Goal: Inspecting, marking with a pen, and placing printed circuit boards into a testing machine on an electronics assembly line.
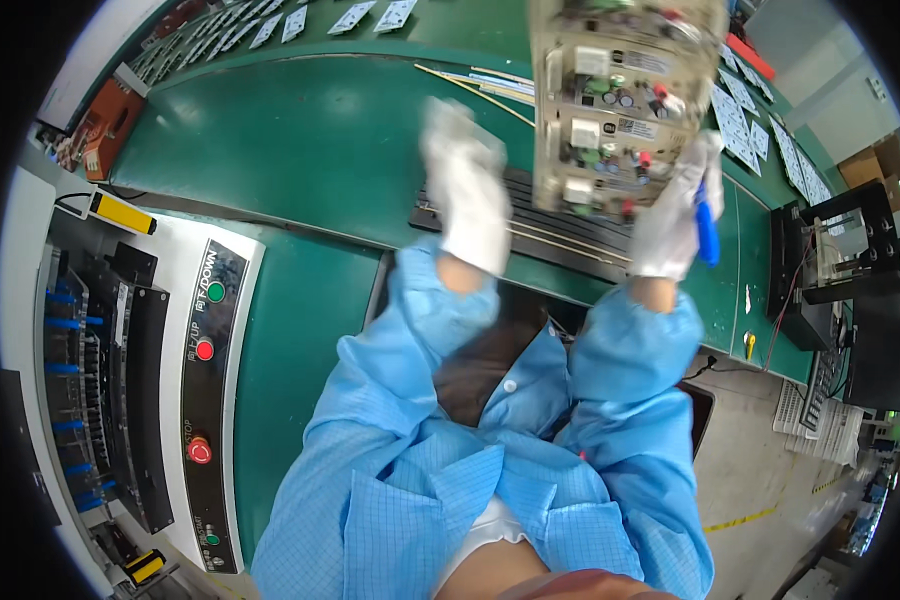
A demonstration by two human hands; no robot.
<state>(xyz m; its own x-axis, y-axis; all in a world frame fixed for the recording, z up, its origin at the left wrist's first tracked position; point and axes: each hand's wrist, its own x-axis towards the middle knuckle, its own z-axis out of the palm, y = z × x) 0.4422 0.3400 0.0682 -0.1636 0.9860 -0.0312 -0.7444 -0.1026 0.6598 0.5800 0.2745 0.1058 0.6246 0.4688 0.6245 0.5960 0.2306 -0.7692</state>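
My right hand, in a white glove, holds up a large panel of circuit boards by its lower right edge, together with a blue pen-like tool. The panel carries white relays and green and red parts, and it is lifted above the green bench. My left hand, also gloved and motion-blurred, hangs in the air left of the panel with nothing in it, above a black slotted tray. Both sleeves are light blue.
A green conveyor bench spans the view, with small white boards laid out at the back and right. A white control panel with green and red buttons is at my left. A black fixture stands at the right.
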